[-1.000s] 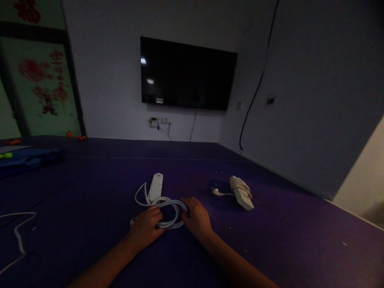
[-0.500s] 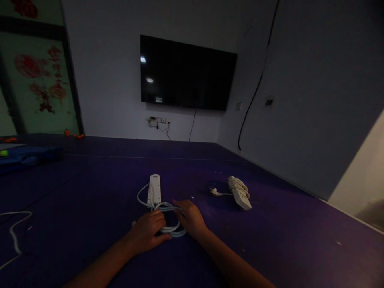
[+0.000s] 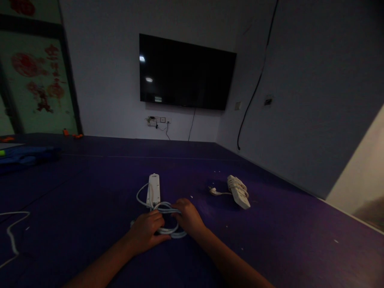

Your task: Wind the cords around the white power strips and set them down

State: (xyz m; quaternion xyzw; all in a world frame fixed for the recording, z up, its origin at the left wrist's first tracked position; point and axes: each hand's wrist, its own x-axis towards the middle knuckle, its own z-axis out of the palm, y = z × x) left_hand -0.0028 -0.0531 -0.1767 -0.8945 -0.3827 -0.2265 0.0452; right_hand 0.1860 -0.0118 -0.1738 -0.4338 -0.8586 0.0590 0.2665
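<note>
A white power strip [image 3: 154, 192] lies on the purple floor just beyond my hands. Its white cord [image 3: 168, 231] is gathered in several loops between them. My left hand [image 3: 147, 229] is closed over the left side of the loops, its thumb stretched along their near edge. Fingers of my right hand [image 3: 188, 218] curl round the right side of the coil. The plug end of this cord is mostly hidden by my left hand. To the right rests a second power strip [image 3: 241, 197], its cord wound around its body and its plug [image 3: 213, 191] pointing left.
Another white cable [image 3: 12, 240] trails across the floor at the far left. Beyond it lies a blue cloth-like item [image 3: 30, 155]. A black cable [image 3: 252, 100] hangs down the right wall, and a television [image 3: 186, 72] is mounted on the far wall.
My right hand's fingers have curled in more closely on the cord loops. My left hand and both power strips stay in place; the view has shifted slightly.
</note>
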